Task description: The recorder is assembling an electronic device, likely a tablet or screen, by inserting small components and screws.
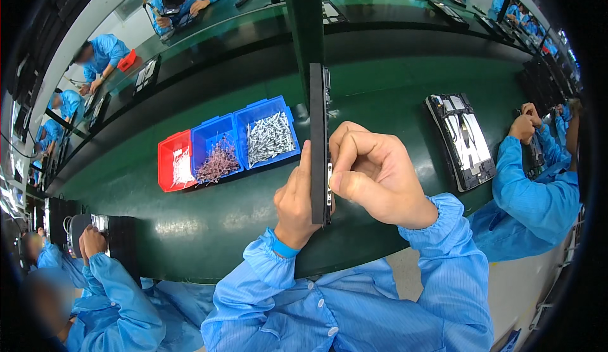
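L hand [293,201] is propping a flat black electronics unit [319,137] on edge, fingers close together along its L face. R hand [383,178] is pinching, thumb + index, at its R face — can't tell what's between. Job's looking mid-step, finish unconfirmed. Small-parts bins [259,111] are sitting L of the fingers, well stocked — opened 2nd unit [465,138] is lying R.

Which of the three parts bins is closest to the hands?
The rightmost blue bin, holding silvery pieces; the middle blue bin with pinkish pieces and the red bin with white pieces stand farther left.
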